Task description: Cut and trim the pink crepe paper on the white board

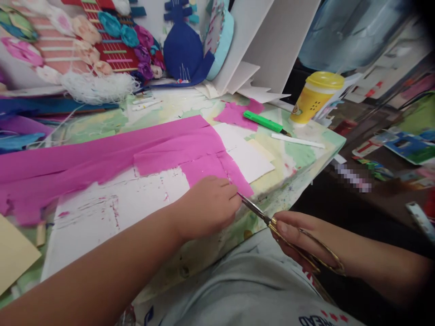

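My right hand (299, 233) grips gold-handled scissors (254, 208) in front of the table edge. Their blades look nearly together and point left; the tips end at the fingers of my left hand (212, 206). That hand is closed at the near edge of a magenta cloth (200, 145), its fingertips hidden underneath. Dark dashed lines run across the cloth, which extends far to the left in a long strip. Partly beneath it lies a white board (88, 217) with dark and pink marks.
A green utility knife (263, 121) and a white strip (297, 141) lie beyond the cloth, beside a magenta scrap (234, 115). A yellow cup (314, 97) stands near the table's right corner. White yarn (100, 86) and fabric crafts line the back. Beige card (15, 253) lies left.
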`<state>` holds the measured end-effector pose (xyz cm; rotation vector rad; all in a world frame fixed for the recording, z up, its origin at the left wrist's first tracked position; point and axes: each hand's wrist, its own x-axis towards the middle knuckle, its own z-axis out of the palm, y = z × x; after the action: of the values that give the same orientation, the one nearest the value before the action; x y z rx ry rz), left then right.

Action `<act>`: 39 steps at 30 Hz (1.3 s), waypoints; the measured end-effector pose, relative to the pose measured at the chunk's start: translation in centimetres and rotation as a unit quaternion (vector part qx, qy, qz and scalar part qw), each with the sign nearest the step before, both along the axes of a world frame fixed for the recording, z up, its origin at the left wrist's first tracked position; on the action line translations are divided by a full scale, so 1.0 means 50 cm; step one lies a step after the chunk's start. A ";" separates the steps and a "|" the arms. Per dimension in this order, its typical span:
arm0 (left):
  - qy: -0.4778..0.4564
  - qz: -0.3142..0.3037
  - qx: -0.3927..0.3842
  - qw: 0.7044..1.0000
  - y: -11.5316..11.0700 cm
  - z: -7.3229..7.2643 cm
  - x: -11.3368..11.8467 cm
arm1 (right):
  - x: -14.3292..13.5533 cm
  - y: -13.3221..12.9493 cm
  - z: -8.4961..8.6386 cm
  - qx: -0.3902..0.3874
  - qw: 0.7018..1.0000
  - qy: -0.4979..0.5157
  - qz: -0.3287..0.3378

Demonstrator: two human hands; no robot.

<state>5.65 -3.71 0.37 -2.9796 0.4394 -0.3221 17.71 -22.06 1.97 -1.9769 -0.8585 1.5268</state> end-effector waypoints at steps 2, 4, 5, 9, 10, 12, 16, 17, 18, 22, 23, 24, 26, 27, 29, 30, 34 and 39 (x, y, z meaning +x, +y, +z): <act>-0.008 0.000 0.003 1.000 -0.002 0.000 -0.002 | -0.003 0.003 0.001 0.004 1.000 0.006 -0.008; -0.021 -0.001 0.007 1.000 -0.004 -0.001 -0.004 | -0.005 0.003 0.000 0.015 1.000 0.012 -0.012; -0.026 -0.004 0.007 1.000 -0.004 -0.001 -0.004 | -0.005 0.002 -0.001 0.019 1.000 0.014 -0.013; -0.026 -0.003 -0.012 1.000 -0.006 0.003 -0.006 | -0.002 -0.004 -0.011 0.024 0.999 0.017 -0.013; -0.024 0.008 -0.021 0.999 -0.006 0.005 -0.006 | -0.001 -0.005 -0.014 0.024 0.999 0.013 -0.016; -0.020 0.042 -0.043 0.998 -0.005 0.011 -0.005 | 0.001 -0.007 -0.019 0.023 1.000 0.007 -0.018; -0.012 0.122 -0.082 0.989 0.001 0.016 -0.001 | 0.007 -0.007 -0.027 0.027 0.999 0.017 -0.007; -0.011 0.138 -0.088 0.986 0.002 0.015 0.001 | 0.008 -0.007 -0.028 0.030 0.999 0.024 -0.007; -0.012 0.154 -0.091 0.984 0.004 0.014 0.002 | 0.008 -0.006 -0.029 0.034 0.999 0.030 -0.009; -0.005 0.195 -0.096 0.976 0.006 0.006 0.006 | 0.007 -0.004 -0.033 0.039 0.998 0.037 -0.013; 0.002 0.201 -0.099 0.975 0.006 0.004 0.006 | 0.007 -0.003 -0.034 0.043 0.998 0.034 -0.015; 0.011 0.205 -0.104 0.973 0.006 0.003 0.007 | 0.006 -0.003 -0.035 0.049 0.998 0.030 -0.017; 0.026 0.210 -0.114 0.971 0.005 0.002 0.007 | 0.006 -0.003 -0.038 0.064 0.998 0.023 -0.017; 0.031 0.212 -0.118 0.970 0.005 0.001 0.007 | 0.006 -0.004 -0.039 0.071 0.997 0.018 -0.013; 0.037 0.214 -0.122 0.969 0.005 0.001 0.006 | 0.006 -0.004 -0.042 0.073 0.997 0.014 -0.005; 0.037 0.214 -0.122 0.969 0.005 0.001 0.006 | 0.005 -0.004 -0.043 0.070 0.997 0.014 -0.006; 0.037 0.216 -0.120 0.968 0.005 -0.001 0.005 | -0.001 -0.002 -0.046 0.050 0.999 0.009 -0.019; 0.044 0.219 -0.115 0.968 0.005 -0.002 0.005 | -0.013 0.003 -0.047 0.038 0.999 -0.014 -0.023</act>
<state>5.89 -3.44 0.30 -3.2067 -0.2747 -0.2064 17.06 -21.93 -0.39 -1.9531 -0.8649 1.4233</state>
